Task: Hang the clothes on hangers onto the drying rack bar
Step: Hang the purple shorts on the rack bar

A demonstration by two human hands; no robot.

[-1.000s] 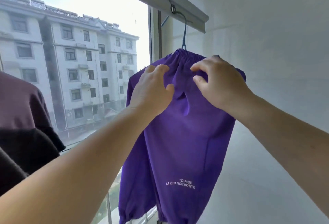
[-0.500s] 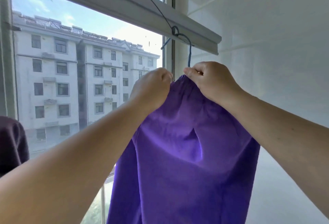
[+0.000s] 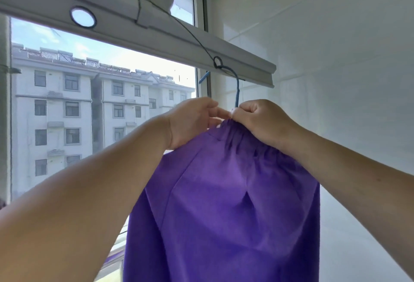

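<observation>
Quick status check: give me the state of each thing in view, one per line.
Hanger: blue, hooked through a ring under the rack bar.
Purple pants: hanging from the hanger, waistband bunched at the top.
Left hand: fingers at the waistband; grip unclear.
Right hand: curled, gripping the waistband beside the hanger's stem.
Bar hole: empty.

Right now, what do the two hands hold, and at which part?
Both the left hand and the right hand pinch the purple fabric trousers at the gathered waistband, below the blue hanger hook.
</observation>
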